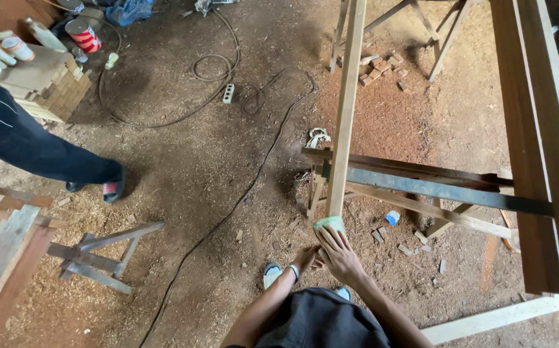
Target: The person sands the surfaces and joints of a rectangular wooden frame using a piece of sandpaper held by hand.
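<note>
Head camera looks down on a long pale wooden plank (346,109) resting across a dark wooden sawhorse (421,183), its green-taped near end by the person's knees. Right hand (340,254) lies flat against that end, fingers pressed together. Left hand (305,259) sits beneath, its fingers hidden. Sawdust floor (183,187) surrounds them.

hands (334,254) on plank end (330,222), sawhorse (421,187)

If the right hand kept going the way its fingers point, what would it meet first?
The right hand points up the long wooden slat; its fingers already touch the green-taped end, so that end comes first, though depth is uncertain.
</note>
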